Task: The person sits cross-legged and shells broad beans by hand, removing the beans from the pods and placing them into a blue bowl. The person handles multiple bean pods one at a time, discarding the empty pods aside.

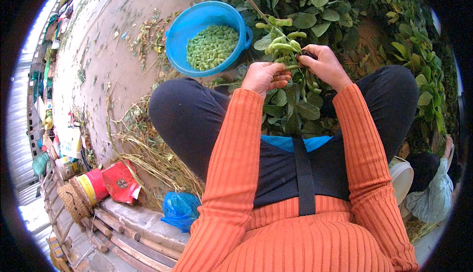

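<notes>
A leafy soybean plant (282,46) with green pods is held up over my lap. My left hand (266,77) pinches a pod at the lower side of the cluster. Close to its right, my right hand (325,64) grips the plant's stem, with something dark at its fingertips. The stem's bare end points up and to the left. Beyond my left knee a blue plastic basin (175,39) holds a heap of picked green pods (212,48).
Cut soybean plants (310,10) lie piled ahead and to the right. Dry stalks (147,150), a blue plastic bag (180,210) and a red bag (121,181) lie at the left. Another person (430,198) sits at the far right, near a white bucket (401,179).
</notes>
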The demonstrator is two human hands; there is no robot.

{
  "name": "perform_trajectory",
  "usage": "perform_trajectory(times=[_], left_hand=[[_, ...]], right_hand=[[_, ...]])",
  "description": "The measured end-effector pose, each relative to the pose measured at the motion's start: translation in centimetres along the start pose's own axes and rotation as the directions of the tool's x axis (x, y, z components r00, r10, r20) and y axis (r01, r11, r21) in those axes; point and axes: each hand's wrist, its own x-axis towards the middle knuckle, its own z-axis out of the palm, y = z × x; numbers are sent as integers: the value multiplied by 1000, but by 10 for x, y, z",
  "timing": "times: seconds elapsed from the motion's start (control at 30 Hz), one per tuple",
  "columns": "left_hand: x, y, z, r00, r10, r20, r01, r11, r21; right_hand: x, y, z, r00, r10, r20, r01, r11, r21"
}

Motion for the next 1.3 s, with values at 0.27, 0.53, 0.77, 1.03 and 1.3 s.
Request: perform_trajectory(times=[0.27, 0.53, 0.77, 1.03, 1.3], left_hand=[[1, -1, 6, 992, -9, 125, -16, 981, 196], [4, -4, 3, 984, 171, 41, -176, 939, 294], [2, -3, 9, 970, 217, 109, -234, 955, 182], [4, -6, 8, 933, 334, 134, -360, 867, 345], [13, -14, 0, 903, 421, 87, -380, 689, 617]], right_hand=[[4, -3, -2, 992, 113, 52, -112, 993, -26], [-12, -10, 4, 992, 117, 38, -107, 971, -213], [-18, -19, 8, 886, 357, 297, -428, 875, 226], [-16, -14, 3, 848, 356, 393, -501, 781, 373], [-17, -20, 2, 836, 359, 415, -529, 728, 436]])
